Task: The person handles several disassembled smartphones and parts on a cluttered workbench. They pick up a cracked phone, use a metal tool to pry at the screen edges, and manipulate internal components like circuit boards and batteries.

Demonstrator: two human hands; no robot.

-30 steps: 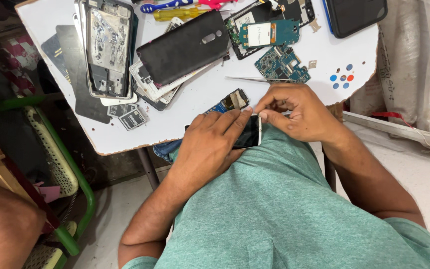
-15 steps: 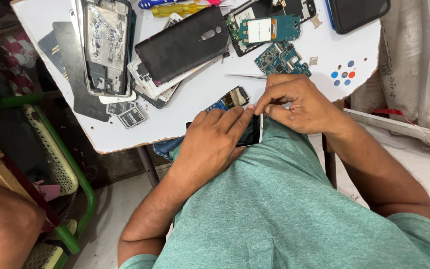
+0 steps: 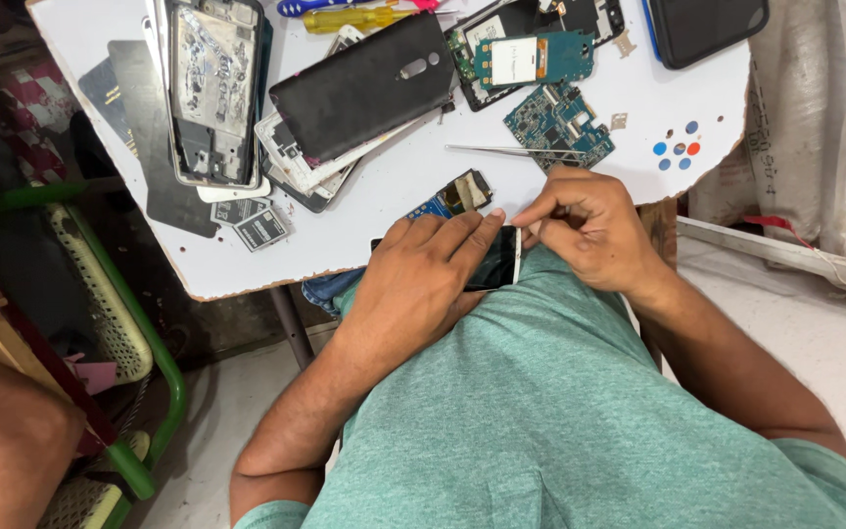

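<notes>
A green shirt (image 3: 580,411) filled the near foreground. Just beyond it, at the near edge of the white table (image 3: 413,181), a white-framed phone (image 3: 497,260) was held against the body. It was covered by the left hand (image 3: 423,284), whose fingers were curled flat over its dark face and closed on it. Its right end was pinched by the right hand (image 3: 589,230), the fingertips drawn together at the white edge; whether anything small was held between them could not be told.

Just beyond the hands, a small blue board with a flex part (image 3: 454,196) was seen on the table, and thin tweezers (image 3: 511,151) were laid beside a blue circuit board (image 3: 558,122). Farther off, a black back cover (image 3: 364,86) was stacked on other phone shells, with a stripped metal frame (image 3: 212,93) to its left. At the far edge, a yellow-handled screwdriver (image 3: 369,18) and a dark phone (image 3: 707,27) were seen.
</notes>
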